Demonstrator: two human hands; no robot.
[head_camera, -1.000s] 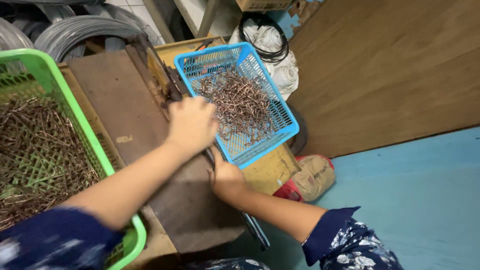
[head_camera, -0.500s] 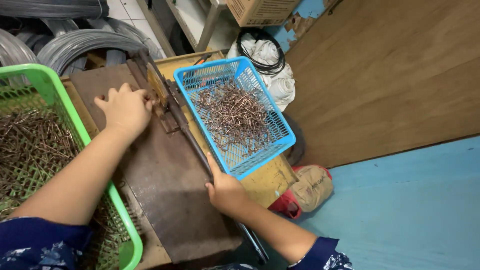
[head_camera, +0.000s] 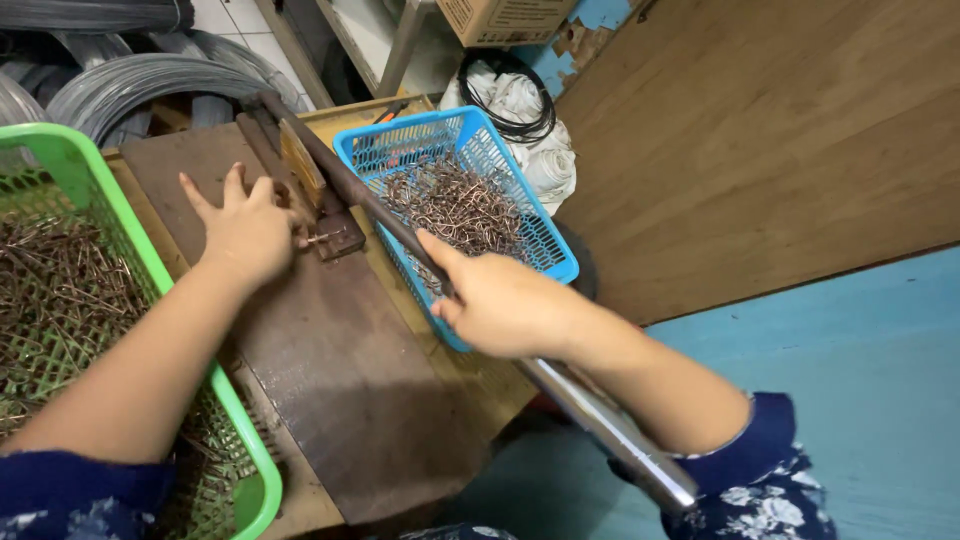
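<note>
While right hand (head_camera: 505, 305) grips metal lever (head_camera: 400, 235), brown cardboard box (head_camera: 505, 18) top centre.

the desk (head_camera: 340, 370) is a dark rusty brown plate; left of it sits a bright green mesh basket (head_camera: 240, 450) of brownish bent wires, and right of it a sky-blue mesh basket (head_camera: 555, 262) of coppery brown wire pieces (head_camera: 460, 205). across the desk runs a grey steel lever (head_camera: 610, 425), shiny at its near end. both sleeves (head_camera: 760, 480) are navy with small white flowers, and the floor (head_camera: 880, 400) right of the desk is pale blue.
</note>
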